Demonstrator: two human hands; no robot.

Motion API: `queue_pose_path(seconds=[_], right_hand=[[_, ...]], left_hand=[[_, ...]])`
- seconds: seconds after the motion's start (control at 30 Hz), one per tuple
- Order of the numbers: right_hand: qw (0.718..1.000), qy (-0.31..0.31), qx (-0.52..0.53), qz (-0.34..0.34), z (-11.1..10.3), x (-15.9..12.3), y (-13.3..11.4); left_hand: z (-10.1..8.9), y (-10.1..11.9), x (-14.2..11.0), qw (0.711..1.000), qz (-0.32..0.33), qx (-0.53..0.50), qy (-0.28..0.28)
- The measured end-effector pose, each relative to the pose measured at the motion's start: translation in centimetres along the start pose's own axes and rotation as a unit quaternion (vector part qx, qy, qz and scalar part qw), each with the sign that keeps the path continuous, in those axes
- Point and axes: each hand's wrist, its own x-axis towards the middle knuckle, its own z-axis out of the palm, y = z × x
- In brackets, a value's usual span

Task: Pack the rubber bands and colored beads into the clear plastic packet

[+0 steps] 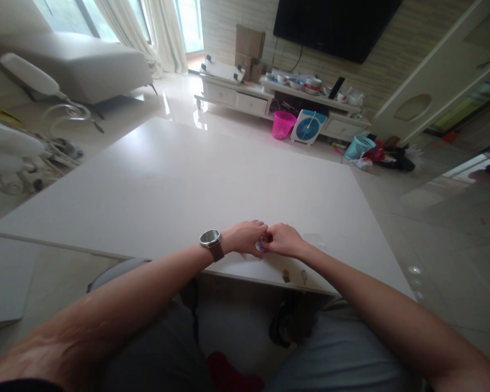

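Close to the near edge of the white table (pixel 212 179), my two hands meet. My left hand (pixel 246 237), below a wristwatch (pixel 210 238) with a brown strap, is closed with its fingers curled. My right hand (pixel 286 239) is closed too, its fingertips against the left ones. Between them shows a small round trinket (pixel 259 246), white and blue with some pink; the fingers cover most of it. Under my right forearm lie a small yellow and blue cartoon figure (pixel 286 275) and a small pale metallic piece (pixel 304 276), perhaps a keyring part.
A faint clear, flat piece (pixel 313 239) lies right of my right hand. Past the table stand a pink basket (pixel 283 125), a box fan (pixel 308 127), a light blue basket (pixel 359 147) and a TV cabinet (pixel 249 102). White chairs (pixel 12 141) stand at left.
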Motion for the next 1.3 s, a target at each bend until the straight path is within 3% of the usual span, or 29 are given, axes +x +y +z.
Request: queue_pose_path(seconds=[0.47, 0.77, 0.9, 1.0, 1.17, 1.3], right_hand=[[0.999, -0.048, 0.02, -0.009, -0.4, 0.0, 0.6], [1.0, 0.011, 0.004, -0.017, -1.1, 0.0, 1.0], [0.999, 0.04, 0.022, -0.012, -1.7, -0.2, 1.5], [0.997, 0.062, 0.045, -0.014, -2.1, -0.2, 2.0], [0.996, 0.06, 0.056, -0.019, -2.2, -0.1, 2.4], [0.997, 0.055, 0.058, -0.023, -2.1, -0.1, 2.4]], left_hand=[[-0.4, 0.3, -0.1, 1.0, -0.014, -0.002, -0.018], [-0.9, -0.3, -0.2, 0.999, -0.003, -0.008, -0.032], [-2.1, -1.3, -0.7, 0.998, -0.016, -0.05, -0.042], [-3.7, -2.3, -1.3, 0.995, -0.068, -0.061, -0.041], [-5.3, -3.4, -2.1, 0.985, -0.107, -0.069, -0.121], [-4.3, -3.5, -2.2, 0.971, -0.117, -0.083, -0.189]])
